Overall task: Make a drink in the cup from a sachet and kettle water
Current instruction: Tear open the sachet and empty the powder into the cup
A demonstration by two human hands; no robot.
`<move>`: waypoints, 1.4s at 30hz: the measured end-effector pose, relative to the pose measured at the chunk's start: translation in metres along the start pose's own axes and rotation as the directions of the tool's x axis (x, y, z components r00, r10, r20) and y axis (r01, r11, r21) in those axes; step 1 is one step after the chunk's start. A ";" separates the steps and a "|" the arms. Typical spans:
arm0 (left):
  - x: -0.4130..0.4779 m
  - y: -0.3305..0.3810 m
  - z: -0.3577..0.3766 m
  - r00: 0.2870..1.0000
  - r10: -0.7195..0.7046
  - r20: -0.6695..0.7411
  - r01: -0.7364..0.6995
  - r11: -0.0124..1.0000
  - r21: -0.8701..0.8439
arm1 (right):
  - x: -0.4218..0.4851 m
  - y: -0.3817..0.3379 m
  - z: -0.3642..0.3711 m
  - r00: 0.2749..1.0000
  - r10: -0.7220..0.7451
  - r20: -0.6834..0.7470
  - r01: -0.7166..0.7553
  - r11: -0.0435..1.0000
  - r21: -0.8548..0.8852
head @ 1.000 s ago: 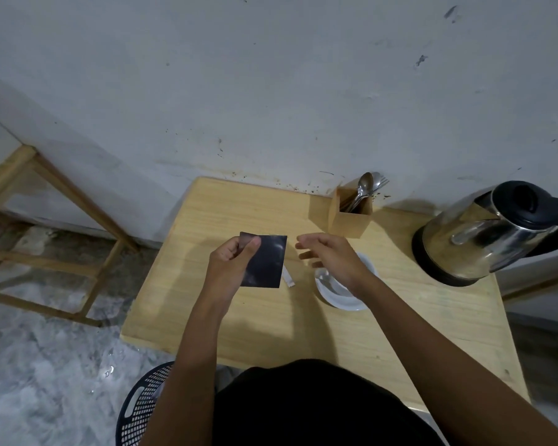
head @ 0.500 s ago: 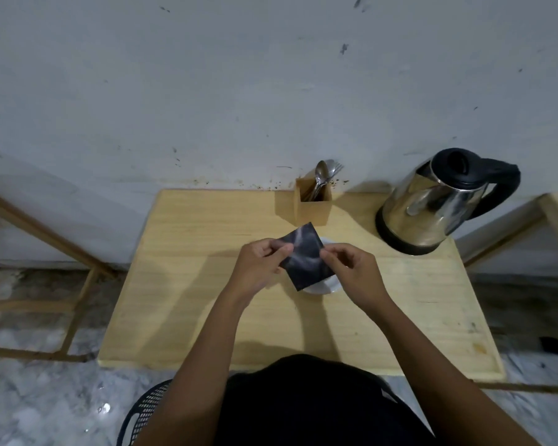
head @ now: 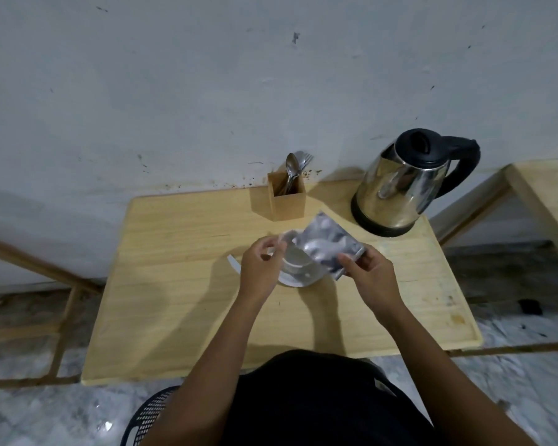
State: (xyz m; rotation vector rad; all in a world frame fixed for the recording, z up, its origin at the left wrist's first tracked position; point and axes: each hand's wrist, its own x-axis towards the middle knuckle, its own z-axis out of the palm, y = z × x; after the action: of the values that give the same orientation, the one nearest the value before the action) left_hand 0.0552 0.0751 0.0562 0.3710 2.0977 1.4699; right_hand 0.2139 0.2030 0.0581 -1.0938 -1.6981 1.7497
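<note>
A shiny dark foil sachet (head: 327, 244) is held tilted above a white cup (head: 295, 263) that stands on a white saucer (head: 292, 281). My right hand (head: 366, 273) pinches the sachet's lower right corner. My left hand (head: 260, 265) pinches its left edge, above the cup's left side. The sachet and my hands hide much of the cup. A steel kettle (head: 406, 185) with a black lid and handle stands at the back right of the wooden table (head: 174, 284).
A wooden holder (head: 285, 201) with a spoon and forks stands at the back by the wall. A small white strip (head: 234, 263) lies left of the saucer. Another wooden table (head: 547, 194) is at the right, a wooden frame (head: 62, 284) at the left. A black mesh basket (head: 149, 416) sits on the floor.
The sachet went from my left hand alone to both hands, moved right over the cup and tilted. The camera view shifted, bringing the whole kettle into view.
</note>
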 end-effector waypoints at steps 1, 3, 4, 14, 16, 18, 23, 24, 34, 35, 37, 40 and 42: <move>0.001 -0.006 -0.004 1.000 0.007 -0.026 -0.006 0.998 0.070 | 0.001 -0.001 -0.004 0.999 -0.035 -0.028 0.033 0.998 -0.055; 0.004 -0.019 -0.010 1.000 0.013 -0.015 -0.010 0.987 0.159 | 0.005 -0.005 -0.009 0.993 -0.096 -0.067 0.085 0.985 -0.148; 0.006 -0.025 -0.011 1.000 0.014 0.017 -0.017 0.981 0.193 | 0.007 -0.007 -0.010 0.991 -0.118 -0.069 0.103 0.977 -0.185; 0.028 -0.043 -0.008 0.991 0.063 0.119 -0.103 0.923 0.370 | 0.033 -0.025 0.006 0.955 -0.280 0.099 0.289 0.796 -0.532; 0.030 -0.044 -0.007 0.992 0.064 0.112 -0.100 0.930 0.353 | 0.037 -0.031 0.011 0.942 -0.315 0.115 0.321 0.747 -0.582; 0.032 -0.045 -0.007 0.991 0.071 0.116 -0.107 0.931 0.349 | 0.041 -0.035 0.016 0.927 -0.354 0.122 0.351 0.712 -0.608; 0.035 -0.048 -0.009 0.988 0.091 0.124 -0.128 0.932 0.339 | 0.049 -0.038 0.024 0.926 -0.348 0.149 0.364 0.709 -0.604; 0.035 -0.048 -0.009 0.988 0.091 0.126 -0.129 0.933 0.335 | 0.050 -0.037 0.025 0.923 -0.350 0.161 0.371 0.697 -0.613; 0.036 -0.048 -0.011 0.987 0.092 0.132 -0.130 0.937 0.323 | 0.063 -0.039 0.032 0.792 -0.509 0.336 0.575 0.441 -0.689; 0.035 -0.049 -0.010 0.988 0.086 0.131 -0.124 0.940 0.319 | 0.064 -0.040 0.032 0.792 -0.501 0.349 0.578 0.429 -0.694; 0.036 -0.049 -0.010 0.989 0.075 0.128 -0.112 0.942 0.317 | 0.065 -0.041 0.034 0.803 -0.461 0.378 0.573 0.420 -0.704; 0.036 -0.049 -0.011 0.986 0.082 0.148 -0.124 0.943 0.308 | 0.067 -0.041 0.035 0.826 -0.407 0.389 0.546 0.408 -0.732; 0.035 -0.045 -0.012 0.981 0.096 0.168 -0.142 0.946 0.290 | 0.068 -0.040 0.035 0.838 -0.385 0.387 0.530 0.406 -0.744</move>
State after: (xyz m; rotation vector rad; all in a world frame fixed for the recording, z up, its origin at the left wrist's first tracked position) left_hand 0.0237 0.0676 0.0078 0.7152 2.2079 1.1431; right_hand 0.1389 0.2410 0.0797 -0.6474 -2.7352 0.6017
